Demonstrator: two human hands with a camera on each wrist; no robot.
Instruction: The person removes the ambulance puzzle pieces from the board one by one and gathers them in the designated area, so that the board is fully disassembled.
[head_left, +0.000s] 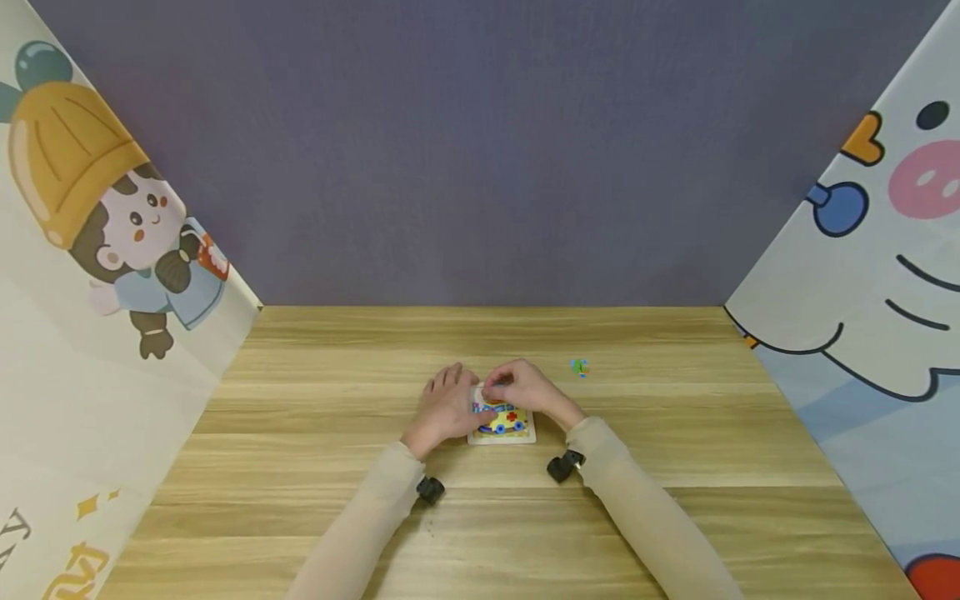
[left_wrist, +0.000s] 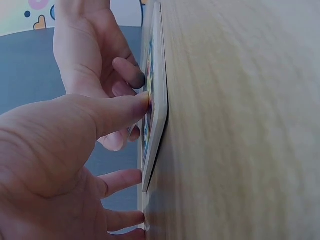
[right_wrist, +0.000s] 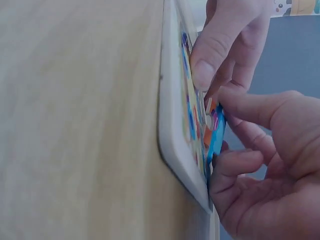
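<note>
A small jigsaw board [head_left: 504, 439] with a pale frame lies flat on the table, showing a yellow vehicle with blue wheels and a red cross. The left hand [head_left: 447, 406] is at its left side: its thumb presses on the picture, while the other fingers extend past the board and touch the table. Over the board's upper part, the right hand [head_left: 528, 390] pinches a puzzle piece [right_wrist: 218, 135] with a blue edge between thumb and fingers. This piece stands tilted against the picture in the right wrist view; its far side is hidden by the fingers.
A loose green, blue and yellow puzzle piece [head_left: 578, 367] lies on the wooden table [head_left: 337, 508], right of and beyond the board. A dark grey panel [head_left: 487, 150] rises at the back, and white walls with cartoon prints stand on both sides.
</note>
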